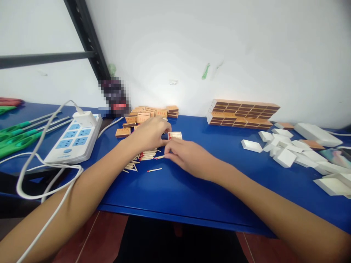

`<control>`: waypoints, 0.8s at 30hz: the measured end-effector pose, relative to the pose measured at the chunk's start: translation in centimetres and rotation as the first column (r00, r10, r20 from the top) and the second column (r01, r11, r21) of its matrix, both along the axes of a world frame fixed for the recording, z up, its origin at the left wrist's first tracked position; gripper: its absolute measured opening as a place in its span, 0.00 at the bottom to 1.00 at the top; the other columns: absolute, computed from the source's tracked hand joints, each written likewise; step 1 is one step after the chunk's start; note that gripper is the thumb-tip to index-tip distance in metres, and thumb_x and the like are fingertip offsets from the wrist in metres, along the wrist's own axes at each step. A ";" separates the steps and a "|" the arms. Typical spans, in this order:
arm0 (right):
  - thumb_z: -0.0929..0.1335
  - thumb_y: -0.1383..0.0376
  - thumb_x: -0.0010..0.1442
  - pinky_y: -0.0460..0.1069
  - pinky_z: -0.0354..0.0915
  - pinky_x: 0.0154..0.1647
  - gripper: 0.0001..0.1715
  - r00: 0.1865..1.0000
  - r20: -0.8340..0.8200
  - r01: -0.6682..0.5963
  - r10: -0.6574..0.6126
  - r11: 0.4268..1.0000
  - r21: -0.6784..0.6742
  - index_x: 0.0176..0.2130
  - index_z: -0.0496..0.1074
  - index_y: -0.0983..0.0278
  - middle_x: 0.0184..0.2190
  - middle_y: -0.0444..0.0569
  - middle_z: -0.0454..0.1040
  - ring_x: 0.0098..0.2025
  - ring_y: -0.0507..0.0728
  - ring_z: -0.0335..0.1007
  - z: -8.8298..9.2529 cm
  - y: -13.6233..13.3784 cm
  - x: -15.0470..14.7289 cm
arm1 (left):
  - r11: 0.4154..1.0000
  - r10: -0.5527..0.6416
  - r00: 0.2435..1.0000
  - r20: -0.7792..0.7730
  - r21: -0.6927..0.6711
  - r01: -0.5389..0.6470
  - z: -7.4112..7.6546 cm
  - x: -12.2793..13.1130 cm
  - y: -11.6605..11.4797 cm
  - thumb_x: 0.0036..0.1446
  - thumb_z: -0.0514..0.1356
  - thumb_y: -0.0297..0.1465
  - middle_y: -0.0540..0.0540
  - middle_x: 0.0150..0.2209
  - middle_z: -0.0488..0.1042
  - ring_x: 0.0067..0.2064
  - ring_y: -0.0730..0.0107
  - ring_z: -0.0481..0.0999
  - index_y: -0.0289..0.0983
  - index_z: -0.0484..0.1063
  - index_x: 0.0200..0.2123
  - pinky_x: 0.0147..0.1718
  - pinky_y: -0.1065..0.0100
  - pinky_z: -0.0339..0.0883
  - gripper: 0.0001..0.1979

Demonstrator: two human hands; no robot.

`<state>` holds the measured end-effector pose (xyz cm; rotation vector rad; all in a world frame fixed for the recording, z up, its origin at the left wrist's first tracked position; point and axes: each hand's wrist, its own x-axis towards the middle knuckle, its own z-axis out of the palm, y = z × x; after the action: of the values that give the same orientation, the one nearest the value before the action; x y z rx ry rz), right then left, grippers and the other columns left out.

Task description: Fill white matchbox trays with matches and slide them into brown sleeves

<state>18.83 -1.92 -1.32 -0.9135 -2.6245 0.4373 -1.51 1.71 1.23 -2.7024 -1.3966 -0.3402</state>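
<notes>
A small white matchbox tray [178, 138] filled with red-tipped matches lies on the blue table. My left hand [153, 132] is curled at its left end, with thumb and fingers closed on the tray's edge. Just in front of the tray, my right hand [189, 156] pinches a matchstick [159, 157], its red head pointing left. Beneath my left wrist spreads a pile of loose matches [148, 154], partly hidden by my arm. One single match [154, 170] lies apart, nearer to me.
Orange-brown matchboxes [143, 117] are heaped behind my left hand. Stacked matchboxes [242, 114] stand against the wall. White trays [285, 157] are scattered at right. At left are a power strip [75, 138], a looping white cable [19, 179] across my forearm, and green-handled tools [19, 137].
</notes>
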 end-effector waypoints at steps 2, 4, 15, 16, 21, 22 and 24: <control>0.66 0.66 0.74 0.50 0.59 0.38 0.05 0.994 -0.043 0.106 -0.104 0.993 0.048 0.43 0.73 0.62 0.40 0.48 0.75 0.37 0.55 0.68 0.4 0.9 1.3 | 1.000 -0.010 1.000 -0.004 -0.003 0.010 -0.1 0.1 0.0 0.61 0.69 0.36 0.39 0.44 0.81 0.49 0.52 0.77 0.35 0.80 0.43 0.44 0.59 0.67 0.12; 0.67 0.67 0.73 0.50 0.57 0.37 0.05 0.972 -0.083 0.226 -0.218 0.967 0.115 0.42 0.73 0.62 0.39 0.49 0.75 0.35 0.55 0.67 0.6 2.0 2.3 | 1.000 -0.020 1.000 -0.003 -0.010 0.020 -0.1 0.2 -0.1 0.62 0.69 0.38 0.40 0.43 0.81 0.48 0.53 0.77 0.35 0.80 0.43 0.43 0.59 0.67 0.12; 0.68 0.68 0.71 0.51 0.55 0.36 0.06 0.965 -0.062 0.260 -0.253 0.948 0.184 0.41 0.76 0.65 0.37 0.49 0.72 0.35 0.55 0.64 0.3 2.7 2.0 | 0.998 -0.052 0.998 0.032 -0.027 0.053 -0.2 0.6 -0.5 0.62 0.68 0.37 0.40 0.43 0.79 0.47 0.53 0.77 0.36 0.81 0.44 0.44 0.59 0.67 0.12; 0.68 0.68 0.70 0.50 0.56 0.36 0.06 0.974 -0.112 0.210 -0.195 0.967 0.144 0.40 0.76 0.64 0.35 0.47 0.71 0.34 0.54 0.64 0.5 2.0 1.7 | 0.998 -0.052 0.998 0.034 -0.030 0.053 -0.2 0.6 -0.4 0.61 0.69 0.36 0.40 0.43 0.79 0.47 0.53 0.77 0.36 0.81 0.43 0.43 0.59 0.68 0.11; 0.76 0.62 0.64 0.48 0.60 0.36 0.08 0.975 -0.183 -0.163 0.124 0.962 -0.220 0.41 0.78 0.62 0.32 0.41 0.71 0.33 0.51 0.65 0.8 -1.6 0.0 | 0.998 -0.024 0.998 0.052 -0.056 0.027 -0.1 0.4 -0.4 0.61 0.67 0.34 0.40 0.45 0.79 0.49 0.53 0.77 0.36 0.81 0.43 0.44 0.59 0.68 0.09; 0.76 0.62 0.64 0.48 0.60 0.36 0.08 0.978 -0.150 -0.180 0.146 0.952 -0.247 0.40 0.77 0.63 0.33 0.42 0.72 0.33 0.51 0.65 0.7 -2.1 -0.3 | 0.998 -0.026 0.998 0.055 -0.052 0.029 -0.1 0.4 -0.4 0.61 0.67 0.34 0.40 0.45 0.80 0.49 0.53 0.77 0.36 0.81 0.43 0.45 0.59 0.68 0.09; 0.74 0.64 0.67 0.48 0.60 0.37 0.05 0.983 -0.098 -0.174 0.155 0.955 -0.239 0.38 0.76 0.63 0.35 0.43 0.73 0.35 0.51 0.66 0.4 -2.7 -1.0 | 0.998 -0.028 0.998 0.056 -0.047 0.031 -0.2 0.3 -0.4 0.61 0.67 0.35 0.41 0.44 0.80 0.48 0.54 0.77 0.37 0.80 0.42 0.44 0.60 0.68 0.09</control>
<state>17.81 -4.61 -0.91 -0.7325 -2.6238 0.8415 -1.17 1.33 1.04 -2.7751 -1.3972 -0.3912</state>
